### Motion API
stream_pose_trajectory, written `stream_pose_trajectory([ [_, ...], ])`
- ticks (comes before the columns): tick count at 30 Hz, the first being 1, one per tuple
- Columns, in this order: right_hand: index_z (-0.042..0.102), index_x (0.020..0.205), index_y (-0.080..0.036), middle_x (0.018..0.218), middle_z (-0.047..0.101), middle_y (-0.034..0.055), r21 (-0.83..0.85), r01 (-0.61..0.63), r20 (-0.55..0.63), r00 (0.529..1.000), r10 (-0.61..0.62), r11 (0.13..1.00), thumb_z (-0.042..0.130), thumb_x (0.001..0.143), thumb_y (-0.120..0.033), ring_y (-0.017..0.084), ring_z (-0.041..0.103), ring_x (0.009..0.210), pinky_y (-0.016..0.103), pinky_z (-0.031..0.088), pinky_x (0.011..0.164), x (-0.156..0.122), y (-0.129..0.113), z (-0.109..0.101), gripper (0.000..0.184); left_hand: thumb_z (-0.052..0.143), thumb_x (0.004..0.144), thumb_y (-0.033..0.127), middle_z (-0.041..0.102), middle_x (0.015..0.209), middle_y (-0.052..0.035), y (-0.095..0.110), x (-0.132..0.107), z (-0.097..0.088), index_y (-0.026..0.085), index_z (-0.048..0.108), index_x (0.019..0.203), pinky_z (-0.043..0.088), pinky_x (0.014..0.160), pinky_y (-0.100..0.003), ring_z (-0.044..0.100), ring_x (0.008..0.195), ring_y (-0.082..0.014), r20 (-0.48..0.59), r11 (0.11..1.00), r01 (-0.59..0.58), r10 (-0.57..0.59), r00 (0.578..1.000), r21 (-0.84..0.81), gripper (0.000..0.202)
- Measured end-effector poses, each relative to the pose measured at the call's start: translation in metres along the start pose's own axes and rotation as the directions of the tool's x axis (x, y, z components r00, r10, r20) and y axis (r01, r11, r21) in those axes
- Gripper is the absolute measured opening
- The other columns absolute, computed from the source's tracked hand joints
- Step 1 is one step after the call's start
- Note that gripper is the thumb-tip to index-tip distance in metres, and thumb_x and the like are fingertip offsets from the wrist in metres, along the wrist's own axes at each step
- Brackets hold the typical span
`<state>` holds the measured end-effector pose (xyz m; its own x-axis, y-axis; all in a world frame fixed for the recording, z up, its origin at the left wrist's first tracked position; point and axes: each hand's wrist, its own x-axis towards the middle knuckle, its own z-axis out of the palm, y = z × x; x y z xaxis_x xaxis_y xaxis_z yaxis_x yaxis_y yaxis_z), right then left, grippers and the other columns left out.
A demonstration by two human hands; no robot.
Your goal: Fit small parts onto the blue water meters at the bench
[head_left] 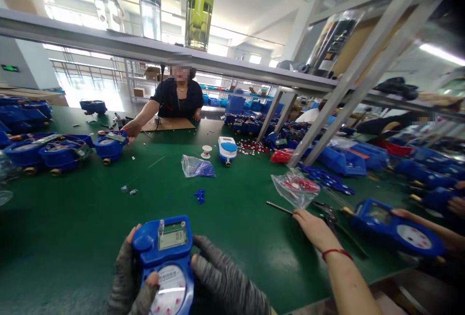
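A blue water meter [148, 257] with a lit digital display and a round white dial faces up at the bottom of the head view. My left hand [125, 274], in a grey fingerless glove, grips its left side, the thumb lying over the dial. On the opposite edge, my right hand [221, 271], gloved alike, rests its curled fingers against the casing; part of them is hidden. Beyond the meter lies a small heap of blue bits [199, 196]. Behind it are a clear bag of purple-blue pieces [199, 167] and a white-and-blue meter [227, 150].
To the right, a co-worker's hand [316, 230] holds a screwdriver [279, 207] near a bag of red parts [296, 184]. A person [179, 95] across the green table [80, 223] reaches to a meter [109, 145]. A shelf [145, 44] with bottles crosses above.
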<state>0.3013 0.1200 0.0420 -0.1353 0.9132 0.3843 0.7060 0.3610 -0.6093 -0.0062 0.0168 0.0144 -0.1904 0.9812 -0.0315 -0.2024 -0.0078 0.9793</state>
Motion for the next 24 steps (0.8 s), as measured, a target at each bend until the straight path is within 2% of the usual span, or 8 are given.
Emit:
stream_pose_trajectory([
  [2,0.068,0.103,-0.03,0.093,0.069,0.0006,-0.024,0.027,0.037,0.999,-0.026,0.999,0.053,0.088,-0.03,0.022,0.062,0.093,0.036,0.052,0.086,0.014,-0.023,0.051,0.021,0.076,0.071,0.05,0.038,0.152,0.0045,-0.004,0.002,0.001,0.047,0.027,0.146,0.039,0.111,-0.049,0.033,0.139,-0.0366,-0.072,0.999,-0.036,0.035,0.997,-0.006,0.089],
  [4,0.067,0.107,-0.022,0.1,0.068,0.0055,-0.096,0.031,0.051,0.998,-0.027,0.995,0.053,0.087,-0.025,0.022,0.061,0.096,0.036,0.049,0.09,0.034,-0.04,0.091,0.025,0.076,0.071,0.053,0.04,0.15,0.0043,-0.007,0.002,-0.002,0.048,0.032,0.144,0.04,0.111,-0.049,0.036,0.137,-0.0365,-0.134,0.998,-0.059,0.058,0.989,-0.007,0.086],
  [7,0.068,0.11,-0.021,0.11,0.064,0.0097,-0.38,0.083,0.173,0.985,-0.017,0.921,0.05,0.089,-0.024,0.024,0.056,0.105,0.037,0.044,0.095,0.067,-0.048,0.121,0.028,0.078,0.067,0.056,0.047,0.146,0.0041,-0.013,0.002,-0.011,0.048,0.034,0.142,0.042,0.109,-0.05,0.038,0.136,-0.0365,-0.133,0.999,-0.031,0.026,0.991,-0.041,0.088],
  [9,0.069,0.109,-0.022,0.116,0.063,0.0118,-0.477,0.126,0.246,0.969,-0.006,0.87,0.049,0.09,-0.024,0.026,0.053,0.11,0.041,0.041,0.096,0.084,-0.047,0.129,0.028,0.078,0.065,0.058,0.054,0.14,0.0022,-0.017,0.002,-0.019,0.046,0.038,0.141,0.044,0.107,-0.053,0.041,0.134,-0.0385,-0.101,0.998,0.007,-0.013,0.995,-0.064,0.086],
  [12,0.07,0.106,-0.017,0.124,0.06,0.017,-0.511,0.155,0.307,0.952,0.011,0.845,0.047,0.091,-0.023,0.031,0.049,0.117,0.046,0.037,0.098,0.1,-0.043,0.14,0.029,0.08,0.062,0.057,0.062,0.129,-0.0003,-0.018,0.005,-0.029,0.041,0.053,0.131,0.046,0.105,-0.053,0.045,0.13,-0.0397,-0.109,0.997,0.015,-0.023,0.994,-0.073,0.076],
  [16,0.07,0.105,-0.014,0.125,0.059,0.0193,-0.55,0.173,0.353,0.935,0.039,0.817,0.047,0.089,-0.02,0.033,0.049,0.118,0.048,0.035,0.097,0.105,-0.045,0.151,0.028,0.086,0.059,0.046,0.061,0.13,-0.0029,-0.013,0.009,-0.024,0.035,0.056,0.126,0.046,0.104,-0.052,0.048,0.128,-0.0375,-0.318,0.971,-0.055,-0.023,0.948,-0.233,0.074],
  [19,0.069,0.102,-0.016,0.117,0.063,0.0163,-0.555,0.17,0.348,0.936,0.042,0.815,0.05,0.088,-0.027,0.031,0.053,0.112,0.044,0.038,0.093,0.095,-0.051,0.148,0.027,0.085,0.063,0.043,0.056,0.136,-0.0047,-0.006,0.009,-0.009,0.032,0.052,0.131,0.046,0.103,-0.051,0.051,0.125,-0.0361,-0.418,0.938,-0.075,-0.078,0.905,-0.339,0.077],
  [24,0.07,0.097,-0.021,0.103,0.067,0.0105,-0.527,0.213,0.398,0.917,0.017,0.823,0.05,0.088,-0.032,0.028,0.057,0.101,0.039,0.04,0.088,0.057,-0.057,0.139,0.025,0.081,0.068,0.046,0.051,0.141,-0.0043,0.004,0.01,0.005,0.035,0.04,0.142,0.045,0.105,-0.048,0.05,0.126,-0.0349,-0.354,0.942,-0.011,-0.115,0.928,-0.336,0.085],
])
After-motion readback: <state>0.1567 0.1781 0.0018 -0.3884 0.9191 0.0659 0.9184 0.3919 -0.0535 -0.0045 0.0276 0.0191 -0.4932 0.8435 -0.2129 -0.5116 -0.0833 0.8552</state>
